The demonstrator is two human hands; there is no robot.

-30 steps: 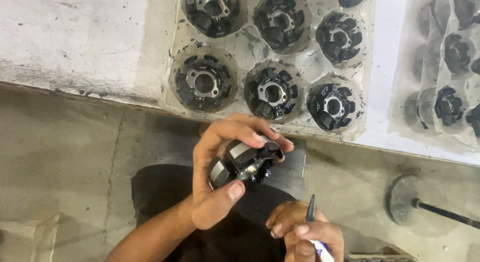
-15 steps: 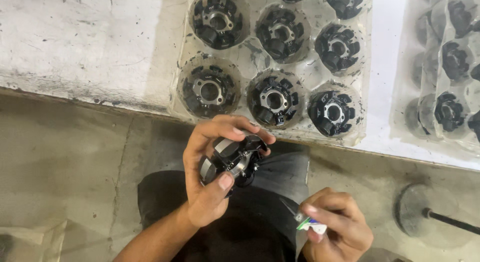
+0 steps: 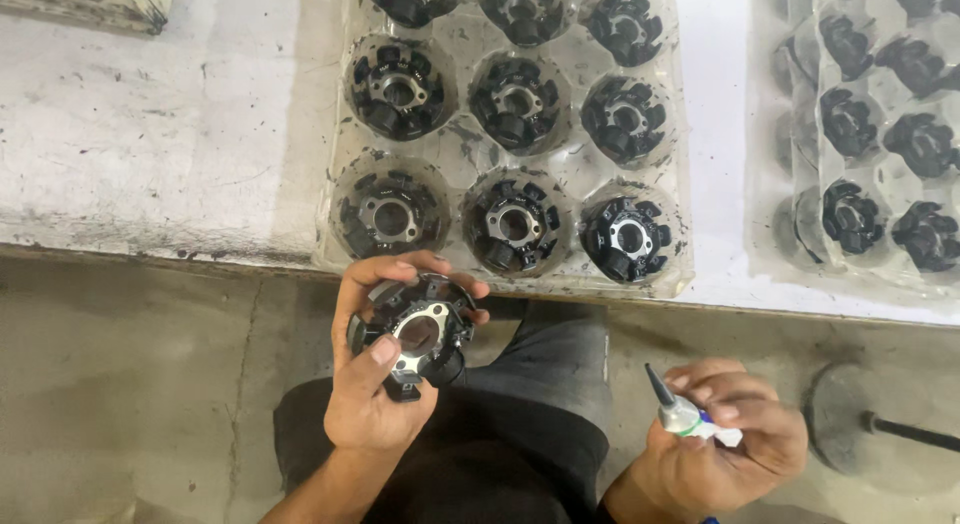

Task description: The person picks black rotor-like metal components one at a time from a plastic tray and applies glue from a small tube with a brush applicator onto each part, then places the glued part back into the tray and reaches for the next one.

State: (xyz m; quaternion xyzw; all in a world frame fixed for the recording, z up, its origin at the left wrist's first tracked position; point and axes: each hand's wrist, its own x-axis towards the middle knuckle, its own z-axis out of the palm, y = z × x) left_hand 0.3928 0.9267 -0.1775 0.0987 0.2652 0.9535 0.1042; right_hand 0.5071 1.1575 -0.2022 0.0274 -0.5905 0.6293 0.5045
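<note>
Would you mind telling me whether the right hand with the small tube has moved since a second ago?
Yes. The right hand with the small tube has shifted rightward, away from the dark lap and toward the round base on the floor.

We are looking at a worn white bench (image 3: 150,134) stretching beyond our left hand (image 3: 375,389), its near edge chipped and dirty. A clear plastic tray (image 3: 470,149) is lying on it just past that hand, carrying black round wound parts (image 3: 390,216) in separate cups. A second clear tray (image 3: 870,134) is sitting beyond our right hand (image 3: 725,449), holding similar dark parts. Both hands are hanging over the grey concrete floor (image 3: 130,384).
</note>
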